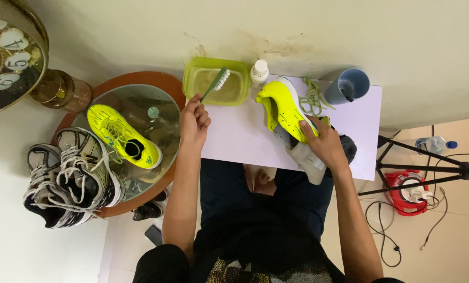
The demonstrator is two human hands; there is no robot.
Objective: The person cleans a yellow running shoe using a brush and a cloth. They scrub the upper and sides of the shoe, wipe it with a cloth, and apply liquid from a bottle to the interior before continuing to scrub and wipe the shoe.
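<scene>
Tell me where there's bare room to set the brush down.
Bare room: the middle of the white board, between the left hand holding the brush and the yellow shoe in the right hand. Crowded: the board's far edge, with tub, bottle, laces and cup.

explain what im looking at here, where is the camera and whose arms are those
There is no machine here: the one picture comes from a camera worn on a person's head, looking straight down, so both bare arms are that person's own. The left hand grips a green-handled brush with white bristles, its head over a green plastic tub of water. The right hand holds a neon yellow sneaker without laces over a white sheet. On the sheet's far edge are a small white bottle, loose yellow-green laces and a blue-grey cup. At the left, a round glass-topped table carries the matching yellow sneaker and a pair of grey and black sneakers.
</scene>
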